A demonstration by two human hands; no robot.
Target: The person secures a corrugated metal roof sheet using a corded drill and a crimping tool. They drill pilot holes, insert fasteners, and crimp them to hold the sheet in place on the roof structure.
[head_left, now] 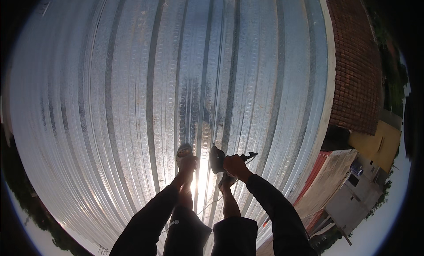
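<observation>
I stand on a corrugated metal roof (pixel 128 101), my two legs in dark shorts between my sleeved arms. My left hand (pixel 188 163) is closed beside an oval, greenish-tan thing (pixel 183 151), which may be my shoe; what the fingers hold cannot be made out. Curled into a fist, my right hand (pixel 236 166) grips a dark tool (pixel 251 156) whose narrow, hooked end sticks out on the right. Just left of that fist is a black rounded shape (pixel 217 160); whether it is part of the tool or my other shoe is unclear. Backlight darkens both hands.
Raised ribs run lengthwise along the sheets, with bright sun glare between my legs. A thin cable (pixel 206 207) trails near my right leg. The roof's pale edge (pixel 327 79) lies on the right; beyond it are a tiled roof (pixel 355 66) and lower buildings (pixel 353 203).
</observation>
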